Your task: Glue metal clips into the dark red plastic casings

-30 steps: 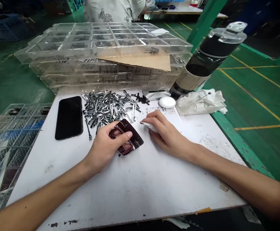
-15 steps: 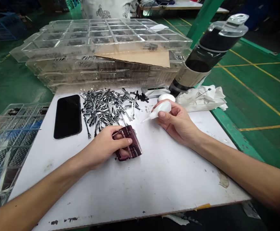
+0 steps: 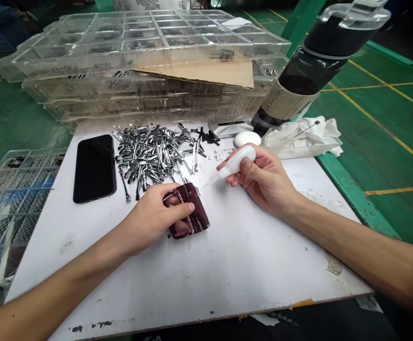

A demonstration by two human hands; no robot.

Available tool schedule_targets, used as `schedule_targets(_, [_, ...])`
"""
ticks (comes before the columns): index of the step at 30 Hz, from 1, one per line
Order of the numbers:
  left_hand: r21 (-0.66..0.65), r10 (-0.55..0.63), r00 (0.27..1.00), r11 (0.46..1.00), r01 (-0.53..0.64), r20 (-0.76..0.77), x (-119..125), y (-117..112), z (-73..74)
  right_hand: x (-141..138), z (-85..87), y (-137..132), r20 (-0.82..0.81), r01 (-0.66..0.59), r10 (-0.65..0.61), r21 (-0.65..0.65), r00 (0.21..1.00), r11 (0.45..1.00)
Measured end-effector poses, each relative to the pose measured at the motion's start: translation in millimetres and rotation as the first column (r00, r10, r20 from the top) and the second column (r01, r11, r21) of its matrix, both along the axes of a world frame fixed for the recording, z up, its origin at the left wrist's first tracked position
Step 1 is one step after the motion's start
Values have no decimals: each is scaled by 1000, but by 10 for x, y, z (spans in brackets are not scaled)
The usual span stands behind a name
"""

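Squeeze bottle (image 3: 237, 162) pinched in the right hand's fingers (image 3: 246, 166), its thin tip angled toward the maroon frame (image 3: 196, 222), which the left hand's fingers (image 3: 181, 207) clamp down against the table (image 3: 227, 265)!

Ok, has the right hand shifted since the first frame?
Yes: the right hand has moved up the table, toward the white oval case, now holding a squeeze bottle.

Left hand (image 3: 153, 219) is curling low, fingers arching forward; right hand (image 3: 265, 181) is lifting, wrist cocked, thumb and fingers pinching. Left forearm (image 3: 67, 252) and right forearm (image 3: 348, 241) are angling inward.
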State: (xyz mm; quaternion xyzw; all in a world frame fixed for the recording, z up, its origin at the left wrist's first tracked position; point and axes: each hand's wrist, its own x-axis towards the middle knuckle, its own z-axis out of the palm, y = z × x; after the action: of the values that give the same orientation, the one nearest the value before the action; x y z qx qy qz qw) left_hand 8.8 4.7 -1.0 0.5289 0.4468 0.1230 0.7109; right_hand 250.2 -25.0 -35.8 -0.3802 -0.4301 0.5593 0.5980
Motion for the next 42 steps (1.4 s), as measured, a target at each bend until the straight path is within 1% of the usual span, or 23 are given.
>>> schedule_targets(4, [8,13,1000,1000,-13,-9,10,-6,20,-8,-3,-13,24,-27,27,16,999,1000])
schedule_targets(14, [-1,-3,999,1000,3,33,0,-2,-10,-11,3,-27,36,-37,36,22,999,999])
schedule_targets(22, [0,-4,999,1000,4,33,20,-1,15,-15,28,-31,61,-42,41,17,997,999])
schedule_targets(27, [-3,6,1000,1000,-6,25,17,2,14,-3,11,-26,31,-12,11,16,999,1000])
schedule_targets(29, [-12,15,999,1000,-15,29,17,6,7,-1,3,-17,26,-4,4,14,1000,1000])
schedule_targets(36, [-72,31,997,997,-26,68,9,15,-13,-10,27,-32,78,-53,50,25,996,998])
schedule_targets(42, [-93,45,996,995,-37,80,12,14,-28,-21,43,-48,125,-37,36,7,992,999])
